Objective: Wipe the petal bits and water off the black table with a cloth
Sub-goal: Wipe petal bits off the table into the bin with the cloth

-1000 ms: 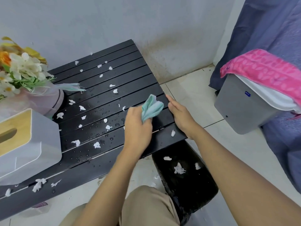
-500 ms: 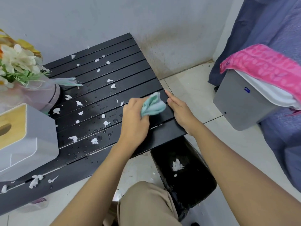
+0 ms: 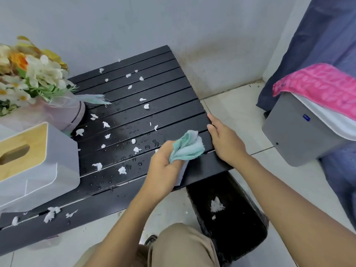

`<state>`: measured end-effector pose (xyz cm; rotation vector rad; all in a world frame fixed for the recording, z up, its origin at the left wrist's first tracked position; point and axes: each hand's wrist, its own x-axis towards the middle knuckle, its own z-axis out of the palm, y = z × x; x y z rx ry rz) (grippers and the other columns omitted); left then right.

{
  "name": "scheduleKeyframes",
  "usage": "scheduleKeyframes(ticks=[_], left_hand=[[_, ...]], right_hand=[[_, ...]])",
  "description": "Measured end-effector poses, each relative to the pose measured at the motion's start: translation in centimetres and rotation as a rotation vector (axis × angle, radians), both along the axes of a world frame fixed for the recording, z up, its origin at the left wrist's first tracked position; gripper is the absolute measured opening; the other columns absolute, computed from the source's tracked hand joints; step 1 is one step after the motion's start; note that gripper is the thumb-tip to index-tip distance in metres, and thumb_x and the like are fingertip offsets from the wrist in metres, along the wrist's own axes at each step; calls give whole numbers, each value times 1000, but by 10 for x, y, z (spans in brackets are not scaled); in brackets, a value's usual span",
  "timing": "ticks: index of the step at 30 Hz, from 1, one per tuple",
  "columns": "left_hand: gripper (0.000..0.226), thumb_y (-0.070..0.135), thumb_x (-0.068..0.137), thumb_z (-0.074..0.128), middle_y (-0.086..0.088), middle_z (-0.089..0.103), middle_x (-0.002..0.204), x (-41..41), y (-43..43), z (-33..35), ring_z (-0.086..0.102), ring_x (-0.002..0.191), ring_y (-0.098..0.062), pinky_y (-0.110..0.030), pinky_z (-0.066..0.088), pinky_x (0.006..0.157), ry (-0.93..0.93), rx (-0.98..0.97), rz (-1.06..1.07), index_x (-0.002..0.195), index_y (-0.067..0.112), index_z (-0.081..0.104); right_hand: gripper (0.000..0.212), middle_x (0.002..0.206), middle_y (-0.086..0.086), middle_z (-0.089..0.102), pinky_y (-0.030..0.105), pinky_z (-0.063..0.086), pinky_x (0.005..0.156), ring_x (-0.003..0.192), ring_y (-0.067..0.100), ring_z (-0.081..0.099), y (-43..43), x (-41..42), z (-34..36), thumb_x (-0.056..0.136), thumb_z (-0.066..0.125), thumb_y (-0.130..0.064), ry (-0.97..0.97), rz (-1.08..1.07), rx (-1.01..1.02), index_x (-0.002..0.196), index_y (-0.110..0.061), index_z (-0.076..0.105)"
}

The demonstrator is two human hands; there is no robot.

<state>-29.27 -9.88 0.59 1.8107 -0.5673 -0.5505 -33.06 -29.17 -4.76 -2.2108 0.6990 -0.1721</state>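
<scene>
Here, left hand (image 3: 163, 166) bunches cloth (image 3: 187, 148), fingers clamped round it, likely to sweep petals (image 3: 122, 170) toward bin (image 3: 240, 237); right hand (image 3: 225, 141), fingers straight, steadies table (image 3: 173, 105) edge.

Black table (image 3: 163, 97): near-left end cut off by the left edge of frame. Part of the near-right slats is hidden under the left hand (image 3: 163, 166) and cloth (image 3: 187, 147). Cloth's lower folds are buried in that hand, whose fingertips are out of sight. Right hand (image 3: 225, 139): palm hidden against the table's right edge. Tissue box (image 3: 48, 162) and bouquet (image 3: 38, 74) clipped at left. Grey bin (image 3: 300, 135) and pink towel (image 3: 323, 83) clipped at right. Black bin (image 3: 240, 228): far rim hidden under the table. Water drops too small to count.
</scene>
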Motion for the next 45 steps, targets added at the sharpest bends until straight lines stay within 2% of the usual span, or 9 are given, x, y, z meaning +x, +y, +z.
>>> scheduleKeyframes(ticks=[4, 9, 14, 20, 24, 29, 33, 37, 45], left_hand=[[23, 9, 93, 59, 14, 69, 87, 48, -8, 6, 60, 80, -2, -11, 46, 71, 129, -119, 218, 101, 29, 69], [27, 7, 93, 58, 15, 72, 92, 101, -16, 7, 65, 84, -5, -10, 50, 70, 142, -188, 280, 104, 29, 68], [15, 21, 93, 61, -3, 72, 91, 170, -14, 2, 59, 78, -18, -32, 48, 68, 113, -138, 391, 96, 32, 70], [6, 22, 92, 60, -4, 68, 91, 290, -31, 1, 57, 73, -11, -25, 45, 64, -161, -82, 620, 91, 23, 66], [10, 12, 85, 55, -9, 67, 92, 379, -43, -2, 61, 87, -31, -41, 51, 82, -420, 127, 795, 88, 18, 62], [57, -9, 70, 42, -3, 72, 100, 444, -52, -7, 63, 96, -31, -46, 50, 86, -687, 367, 568, 106, 24, 70], [48, -9, 70, 44, -7, 66, 106, 471, -57, -27, 60, 99, -31, -44, 49, 87, -690, 493, 372, 103, 19, 65], [21, -6, 72, 47, -1, 52, 67, 476, -59, 1, 49, 74, -25, -28, 39, 60, -602, 615, 232, 71, 14, 53], [32, 8, 82, 46, -8, 61, 115, 461, -68, -11, 55, 111, -34, -44, 43, 95, -606, 886, 371, 112, 12, 58]], right_hand=[[44, 143, 1, 43, 42, 35, 100, 128, 23, 37, 6, 29, 10, 101, 35, -30, -16, 24, -387, 144, -23, 35], [47, 153, -1, 31, 50, 11, 115, 143, 20, 21, 27, 112, 11, 101, 32, -38, 34, 186, -479, 146, -26, 31], [46, 154, -4, 28, 58, -1, 115, 145, 21, 14, 26, 189, 11, 101, 30, -40, 59, 222, -468, 146, -28, 33], [47, 155, -10, 27, 56, -4, 116, 146, 15, 12, 12, 231, 7, 100, 29, -47, 18, 219, -449, 145, -33, 34], [48, 154, -14, 28, 52, -4, 117, 145, 11, 14, 11, 233, 3, 98, 30, -50, -21, 180, -469, 143, -34, 36], [47, 152, -17, 29, 49, -4, 117, 144, 8, 15, 12, 235, 1, 97, 31, -51, -33, 160, -469, 141, -36, 39], [47, 153, -19, 28, 48, -5, 117, 144, 7, 13, 12, 237, 2, 97, 30, -52, -24, 155, -475, 141, -37, 38], [46, 152, -19, 28, 50, -4, 117, 144, 8, 14, 14, 236, 4, 97, 31, -51, -11, 155, -468, 140, -37, 38], [45, 152, -20, 27, 49, -4, 117, 144, 8, 13, 14, 236, 9, 97, 30, -51, 7, 160, -453, 140, -38, 38]])
